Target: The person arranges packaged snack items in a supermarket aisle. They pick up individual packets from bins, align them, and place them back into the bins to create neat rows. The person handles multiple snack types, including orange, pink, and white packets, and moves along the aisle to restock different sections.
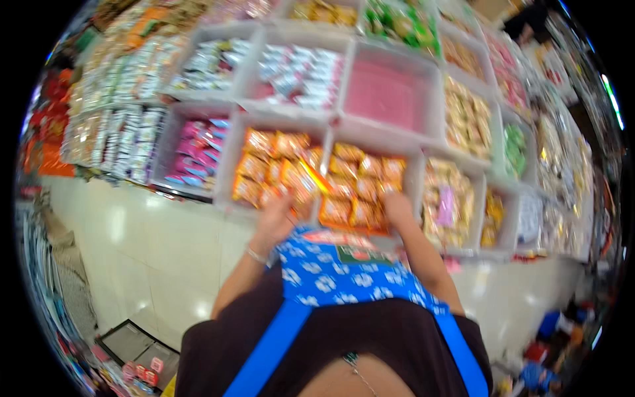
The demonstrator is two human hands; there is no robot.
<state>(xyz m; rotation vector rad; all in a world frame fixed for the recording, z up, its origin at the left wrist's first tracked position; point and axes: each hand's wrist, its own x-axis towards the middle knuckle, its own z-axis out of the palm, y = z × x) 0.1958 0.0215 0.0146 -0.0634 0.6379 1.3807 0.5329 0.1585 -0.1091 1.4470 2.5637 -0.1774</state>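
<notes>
Before me two adjoining plastic bins hold orange-wrapped snack packets. My left hand (279,213) is at the front of the left bin (225,171), its fingers on an orange and white snack packet (300,181) that lies tilted over the others. More orange packets (255,166) sit in rows beneath it. My right hand (398,208) reaches into the right front corner of the neighbouring bin (412,171), beside its orange packets (367,188). Motion blur hides its fingertips, and whether it grips anything is unclear.
Behind stand a bin with a bare pink bottom (387,94) and a bin of white packets (302,74). Pink packets (196,151) fill a bin on the left, beige packets (449,203) one on the right. A dark-framed object (136,342) stands on the tiled floor (163,248).
</notes>
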